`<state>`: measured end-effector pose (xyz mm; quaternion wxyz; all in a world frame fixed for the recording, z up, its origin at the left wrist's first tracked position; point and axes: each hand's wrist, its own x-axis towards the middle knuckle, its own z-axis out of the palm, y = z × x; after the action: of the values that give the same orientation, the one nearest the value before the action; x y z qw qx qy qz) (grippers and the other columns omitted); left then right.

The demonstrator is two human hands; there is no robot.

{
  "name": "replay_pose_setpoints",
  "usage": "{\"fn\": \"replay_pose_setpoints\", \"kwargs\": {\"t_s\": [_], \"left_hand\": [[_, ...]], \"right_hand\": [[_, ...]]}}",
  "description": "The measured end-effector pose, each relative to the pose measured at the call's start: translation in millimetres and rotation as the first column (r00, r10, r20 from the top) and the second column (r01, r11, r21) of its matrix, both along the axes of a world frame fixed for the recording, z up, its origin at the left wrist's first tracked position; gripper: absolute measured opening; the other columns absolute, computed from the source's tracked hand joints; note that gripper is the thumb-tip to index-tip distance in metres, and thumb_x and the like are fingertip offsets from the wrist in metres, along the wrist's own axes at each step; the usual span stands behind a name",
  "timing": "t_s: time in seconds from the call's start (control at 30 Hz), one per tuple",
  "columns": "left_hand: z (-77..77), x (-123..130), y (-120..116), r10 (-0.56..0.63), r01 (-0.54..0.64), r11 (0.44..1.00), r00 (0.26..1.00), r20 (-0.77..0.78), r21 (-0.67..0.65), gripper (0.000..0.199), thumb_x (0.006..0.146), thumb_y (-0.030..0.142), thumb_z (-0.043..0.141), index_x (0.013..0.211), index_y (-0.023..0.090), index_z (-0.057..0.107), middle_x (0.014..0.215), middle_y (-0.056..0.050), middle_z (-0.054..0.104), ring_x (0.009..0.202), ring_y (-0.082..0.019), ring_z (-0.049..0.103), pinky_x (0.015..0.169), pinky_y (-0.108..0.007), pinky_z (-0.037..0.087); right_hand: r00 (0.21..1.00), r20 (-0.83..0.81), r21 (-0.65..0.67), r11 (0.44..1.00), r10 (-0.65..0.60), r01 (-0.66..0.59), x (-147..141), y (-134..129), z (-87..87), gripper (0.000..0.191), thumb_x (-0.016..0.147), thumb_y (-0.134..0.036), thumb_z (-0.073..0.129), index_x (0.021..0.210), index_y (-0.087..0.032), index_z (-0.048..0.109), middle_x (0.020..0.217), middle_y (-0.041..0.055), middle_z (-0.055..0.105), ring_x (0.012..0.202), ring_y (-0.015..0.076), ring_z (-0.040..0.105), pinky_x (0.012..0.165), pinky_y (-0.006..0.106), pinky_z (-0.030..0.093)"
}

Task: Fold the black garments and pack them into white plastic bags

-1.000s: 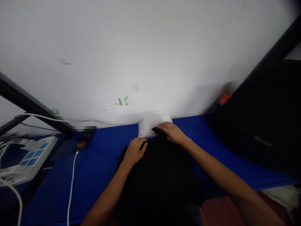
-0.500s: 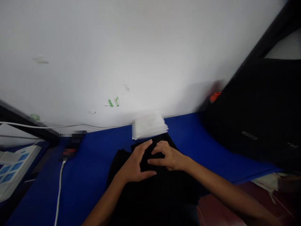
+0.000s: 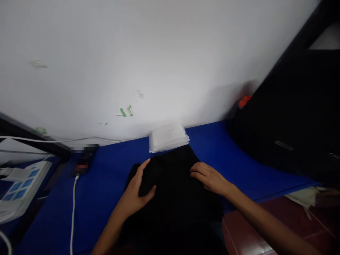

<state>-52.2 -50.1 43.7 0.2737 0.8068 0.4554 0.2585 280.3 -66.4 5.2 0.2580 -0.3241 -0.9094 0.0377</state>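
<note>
A black cloth garment point(image 3: 170, 191) lies spread and folded over the blue table in front of me; its dark folds are hard to make out. My left hand point(image 3: 138, 193) rests on its left side, thumb and fingers apart. At the garment's right edge is my right hand point(image 3: 208, 177), its slightly bent fingers lying on the cloth and its thumb out of sight. Just beyond the garment's far edge sits a stack of white plastic packets point(image 3: 168, 137), which neither hand touches.
The blue tabletop point(image 3: 106, 198) meets a white wall point(image 3: 159, 63). A white cable point(image 3: 73, 212) runs to a dark device point(image 3: 85, 163) on the left. A blue-and-white package point(image 3: 23, 187) lies farther left. A large black bag point(image 3: 287, 120) and an orange object point(image 3: 244, 101) stand right.
My hands have moved apart, the left one leftward and the right one to the garment's right edge. The far part of the garment now lies flatter and wider.
</note>
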Motion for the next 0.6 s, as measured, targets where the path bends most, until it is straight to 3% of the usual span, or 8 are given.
{"fn": "replay_pose_setpoints", "kwargs": {"t_s": [0.13, 0.2, 0.27, 0.33, 0.43, 0.53, 0.6], "left_hand": [[-19.8, -16, -26, 0.198, -0.198, 0.976, 0.980, -0.010, -0.089, 0.076, 0.087, 0.024, 0.060, 0.152, 0.029, 0.022, 0.147, -0.012, 0.043, 0.133, -0.032, 0.047, 0.107, -0.051, 0.045], [-24.0, -18, -31, 0.251, -0.253, 0.966, 0.968, -0.028, -0.063, 0.072, 0.087, 0.021, 0.056, 0.151, 0.029, 0.023, 0.148, -0.011, 0.041, 0.136, -0.030, 0.044, 0.110, -0.051, 0.041], [-22.7, -18, -31, 0.235, -0.236, 0.972, 0.968, -0.091, 0.003, 0.069, 0.083, 0.018, 0.055, 0.147, 0.029, 0.033, 0.153, -0.010, 0.035, 0.139, -0.032, 0.038, 0.111, -0.053, 0.039], [-18.1, -17, -27, 0.183, -0.183, 0.983, 0.966, -0.185, 0.015, 0.057, 0.079, 0.016, 0.055, 0.134, 0.030, 0.050, 0.154, -0.007, 0.034, 0.139, -0.033, 0.037, 0.105, -0.052, 0.045], [-11.1, -18, -24, 0.219, -0.231, 0.973, 0.948, -0.229, -0.025, 0.031, 0.078, 0.018, 0.053, 0.107, 0.026, 0.059, 0.142, -0.005, 0.051, 0.127, -0.031, 0.051, 0.089, -0.044, 0.055], [-8.6, -29, -24, 0.424, -0.438, 0.897, 0.892, -0.158, -0.066, 0.018, 0.083, 0.025, 0.051, 0.100, 0.024, 0.054, 0.119, -0.005, 0.066, 0.102, -0.025, 0.065, 0.073, -0.034, 0.056], [-8.9, -40, -26, 0.526, -0.545, 0.835, 0.831, -0.180, -0.079, 0.020, 0.086, 0.029, 0.051, 0.105, 0.024, 0.053, 0.110, -0.004, 0.069, 0.089, -0.023, 0.068, 0.064, -0.032, 0.054]], "right_hand": [[1.000, -0.007, 0.014, 1.000, -0.020, 0.020, 4, -4, -5.0, 0.036, 0.088, 0.000, 0.035, 0.107, -0.015, 0.061, 0.106, 0.0132, 0.063, 0.103, 0.0234, 0.057, 0.088, 0.042, 0.054], [1.000, 0.003, 0.017, 1.000, -0.014, 0.014, 3, -3, -6.1, 0.036, 0.088, 0.000, 0.036, 0.108, -0.015, 0.061, 0.108, 0.0131, 0.063, 0.105, 0.0236, 0.057, 0.089, 0.042, 0.054], [1.000, 0.015, 0.015, 1.000, -0.010, 0.009, 1, -2, -5.8, 0.036, 0.088, -0.002, 0.036, 0.110, -0.016, 0.060, 0.109, 0.0128, 0.062, 0.107, 0.0236, 0.057, 0.090, 0.042, 0.054], [1.000, 0.021, 0.021, 1.000, -0.005, 0.004, 0, -1, -4.4, 0.036, 0.088, -0.002, 0.036, 0.110, -0.016, 0.060, 0.109, 0.0128, 0.063, 0.106, 0.0239, 0.057, 0.090, 0.042, 0.054], [1.000, 0.007, 0.005, 1.000, -0.018, 0.018, 3, -3, -1.5, 0.040, 0.084, 0.001, 0.036, 0.110, -0.017, 0.060, 0.108, 0.0124, 0.063, 0.105, 0.0241, 0.058, 0.088, 0.042, 0.055], [0.997, -0.025, -0.041, 0.997, -0.069, 0.068, 15, -6, 0.4, 0.043, 0.080, 0.002, 0.038, 0.111, -0.018, 0.060, 0.109, 0.0129, 0.063, 0.107, 0.0253, 0.057, 0.088, 0.043, 0.055], [0.994, -0.034, -0.069, 0.993, -0.101, 0.098, 25, -8, 0.6, 0.043, 0.079, 0.002, 0.040, 0.111, -0.017, 0.060, 0.111, 0.0136, 0.063, 0.111, 0.0264, 0.056, 0.089, 0.044, 0.055]]}}
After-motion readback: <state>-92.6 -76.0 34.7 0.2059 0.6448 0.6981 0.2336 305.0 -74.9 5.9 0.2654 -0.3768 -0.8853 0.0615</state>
